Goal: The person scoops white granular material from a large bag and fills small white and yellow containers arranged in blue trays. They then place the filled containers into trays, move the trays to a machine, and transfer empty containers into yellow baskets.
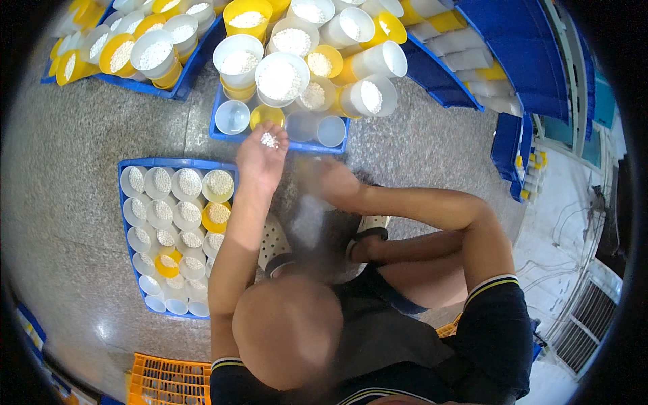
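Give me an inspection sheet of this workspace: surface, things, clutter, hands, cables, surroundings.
Surface: speckled grey floor.
Things: white pellets on the left hand; white and yellow cups in blue trays, many holding pellets.
Clutter: orange crate, lower left.
Hands: left palm up, near a yellow cup; right hand motion-blurred, grip unclear.
Cables: thin, cable-like lines across the white surface at right.
Surroundings: grille, far right.
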Action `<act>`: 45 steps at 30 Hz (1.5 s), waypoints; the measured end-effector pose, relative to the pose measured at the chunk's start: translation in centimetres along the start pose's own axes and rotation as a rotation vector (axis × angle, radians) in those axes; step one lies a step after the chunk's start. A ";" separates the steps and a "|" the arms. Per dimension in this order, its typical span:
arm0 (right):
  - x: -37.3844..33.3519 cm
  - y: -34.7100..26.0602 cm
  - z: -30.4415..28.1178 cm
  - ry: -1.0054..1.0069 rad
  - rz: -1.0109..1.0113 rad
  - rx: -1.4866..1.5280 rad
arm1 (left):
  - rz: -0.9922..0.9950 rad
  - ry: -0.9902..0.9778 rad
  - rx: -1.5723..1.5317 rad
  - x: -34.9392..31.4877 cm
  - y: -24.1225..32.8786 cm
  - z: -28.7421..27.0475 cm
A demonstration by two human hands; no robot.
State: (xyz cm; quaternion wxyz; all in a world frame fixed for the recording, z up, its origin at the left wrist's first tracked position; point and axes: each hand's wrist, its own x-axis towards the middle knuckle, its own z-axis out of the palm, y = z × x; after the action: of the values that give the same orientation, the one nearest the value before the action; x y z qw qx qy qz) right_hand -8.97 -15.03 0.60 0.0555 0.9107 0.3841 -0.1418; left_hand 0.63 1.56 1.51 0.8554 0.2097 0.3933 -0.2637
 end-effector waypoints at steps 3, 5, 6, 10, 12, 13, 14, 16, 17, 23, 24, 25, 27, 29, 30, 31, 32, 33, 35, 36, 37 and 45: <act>-1.5 0.4 -1.0 0.169 -0.097 0.026 | 0.025 0.019 -0.035 -0.1 0.6 -0.7; -3.0 1.5 -5.0 0.196 -0.119 0.156 | 0.053 0.002 -0.053 -0.2 1.2 -1.2; -3.7 2.2 -7.6 0.088 -0.096 0.185 | 0.047 -0.006 -0.055 -0.2 1.3 -1.4; -4.9 5.7 -17.1 0.183 0.081 0.237 | 0.058 0.002 -0.035 0.1 1.5 -1.5; -3.9 7.8 -19.6 0.305 0.156 0.161 | 0.057 0.016 -0.039 0.2 1.4 -1.3; -3.2 8.9 -20.2 0.370 0.200 0.127 | 0.052 0.023 -0.057 0.2 1.4 -1.3; -2.2 9.9 -20.3 0.385 0.223 0.073 | 0.053 0.025 -0.074 0.2 1.4 -1.2; -0.2 12.2 -19.7 0.442 0.252 -0.041 | 0.047 0.003 -0.081 0.0 1.5 -1.2; 0.8 13.5 -19.3 0.337 0.289 -0.057 | 0.049 -0.010 -0.084 -0.1 1.5 -1.2; 3.4 16.5 -18.0 0.110 0.231 -0.133 | 0.082 -0.004 -0.099 -0.9 2.8 -0.7; 3.5 16.4 -18.2 0.185 0.226 -0.111 | 0.088 -0.009 -0.104 -1.0 3.1 -0.4; 3.6 16.4 -18.6 0.259 0.222 -0.086 | 0.104 0.000 -0.114 -1.1 3.4 -0.2; 4.6 16.3 -19.3 0.222 0.197 -0.092 | 0.127 0.014 -0.132 -1.3 4.0 0.4; 5.4 15.8 -19.7 0.169 0.191 -0.083 | 0.132 -0.008 -0.129 -1.6 4.5 0.9; 5.7 15.6 -19.9 0.135 0.191 -0.074 | 0.139 -0.011 -0.133 -1.7 4.6 1.1; 5.8 15.4 -20.2 0.060 0.190 -0.053 | 0.137 -0.023 -0.125 -1.9 4.7 1.2; 5.8 15.4 -20.5 0.106 0.214 -0.063 | 0.143 -0.023 -0.121 -2.0 4.7 1.4; 5.8 15.4 -20.8 0.109 0.235 -0.057 | 0.151 -0.043 -0.122 -2.1 4.8 1.4; 6.3 15.8 -21.5 0.224 0.260 -0.029 | 0.148 -0.030 -0.128 -2.4 5.0 1.5; 6.9 16.1 -21.8 0.334 0.270 -0.007 | 0.147 -0.018 -0.128 -2.4 5.1 1.7; 7.5 16.3 -22.0 0.506 0.228 0.006 | 0.164 -0.023 -0.122 -2.4 5.2 2.0; 19.4 17.7 -19.3 0.347 0.173 0.004 | 0.253 -0.073 -0.143 -2.8 7.8 4.4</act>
State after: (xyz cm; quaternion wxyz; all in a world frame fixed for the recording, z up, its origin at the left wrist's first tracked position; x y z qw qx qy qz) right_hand 20.75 -10.05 13.03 -0.0014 0.9512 0.3078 0.0216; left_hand 6.38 5.84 7.55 0.9083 0.1867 0.3501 -0.1326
